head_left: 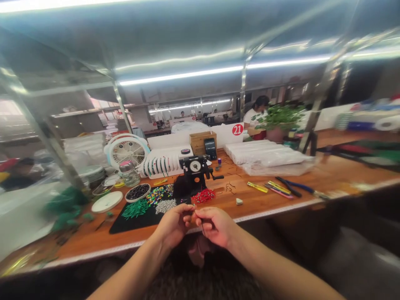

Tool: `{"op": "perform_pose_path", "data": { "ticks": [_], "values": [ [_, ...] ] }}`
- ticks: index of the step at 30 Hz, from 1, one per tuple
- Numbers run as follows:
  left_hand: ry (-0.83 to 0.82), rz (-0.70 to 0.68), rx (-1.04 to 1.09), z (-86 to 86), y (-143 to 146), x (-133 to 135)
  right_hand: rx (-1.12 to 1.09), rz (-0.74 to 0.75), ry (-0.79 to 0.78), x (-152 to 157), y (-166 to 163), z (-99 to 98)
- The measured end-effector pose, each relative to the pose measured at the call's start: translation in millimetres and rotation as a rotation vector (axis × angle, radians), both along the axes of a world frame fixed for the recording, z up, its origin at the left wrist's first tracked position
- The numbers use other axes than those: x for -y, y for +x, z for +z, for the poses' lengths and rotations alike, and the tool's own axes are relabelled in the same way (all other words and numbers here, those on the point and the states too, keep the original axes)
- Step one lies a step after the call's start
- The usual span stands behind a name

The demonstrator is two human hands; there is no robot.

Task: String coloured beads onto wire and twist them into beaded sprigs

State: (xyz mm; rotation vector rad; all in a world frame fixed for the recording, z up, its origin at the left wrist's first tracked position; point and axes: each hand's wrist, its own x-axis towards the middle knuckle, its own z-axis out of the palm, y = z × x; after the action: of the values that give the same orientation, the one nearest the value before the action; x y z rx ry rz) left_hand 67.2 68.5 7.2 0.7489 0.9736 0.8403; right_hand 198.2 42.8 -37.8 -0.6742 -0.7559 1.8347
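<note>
My left hand [175,225] and my right hand [218,225] meet fingertip to fingertip just over the table's front edge. Both are closed in a pinch. From my right fingers hangs a thin dark strand [202,226]; whatever is between the left fingertips is too small to make out. Close behind the hands lie a heap of red beads [203,196] and a heap of silvery beads [165,206]. Green tube-like pieces [136,209] and multicoloured beads [155,195] share the black mat [120,225]. A black hand-cranked device with a dial [196,167] stands beyond them.
A dish of black beads [138,192], a white lid [107,202], a glass jar [130,175] and a fan [127,152] are on the left. To the right lie yellow-handled tools [257,187], blue-handled pliers [300,185] and plastic-wrapped white packs [265,155]. A person [251,116] sits beyond the partition.
</note>
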Motion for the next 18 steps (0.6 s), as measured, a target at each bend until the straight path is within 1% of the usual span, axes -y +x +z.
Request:
{"op": "perform_pose_path", "data": {
  "ticks": [3,6,9,10,11,12,15,16,17,18],
  "values": [
    [0.029,-0.019,-0.015,0.5,0,1,0.042,-0.006,0.029,0,0,-1.3],
    [0.069,-0.040,-0.039,0.2,0,2,0.136,-0.038,0.085,0,0,-3.0],
    [0.142,-0.033,-0.087,-1.9,0,2,0.268,-0.126,0.155,5,-3,-5.3],
    [0.181,-0.022,-0.109,-2.9,0,2,0.327,-0.179,0.196,7,-3,-6.1],
    [0.226,-0.009,-0.132,-3.8,-1,1,0.427,-0.254,0.278,10,-4,-6.9],
    [0.272,-0.001,-0.159,-4.5,-3,1,0.575,-0.353,0.406,13,-3,-7.6],
    [0.383,-0.002,-0.247,-4.7,-8,-2,1.177,-0.674,0.950,18,-1,-8.3],
    [0.414,-0.015,-0.286,-3.9,-11,-3,1.333,-0.745,1.116,18,1,-7.7],
    [0.466,-0.036,-0.348,-2.8,-13,-3,1.423,-0.778,1.239,17,2,-6.4],
    [0.552,-0.059,-0.431,-1.4,-16,-2,1.464,-0.783,1.342,14,3,-4.5]
  ]
}}
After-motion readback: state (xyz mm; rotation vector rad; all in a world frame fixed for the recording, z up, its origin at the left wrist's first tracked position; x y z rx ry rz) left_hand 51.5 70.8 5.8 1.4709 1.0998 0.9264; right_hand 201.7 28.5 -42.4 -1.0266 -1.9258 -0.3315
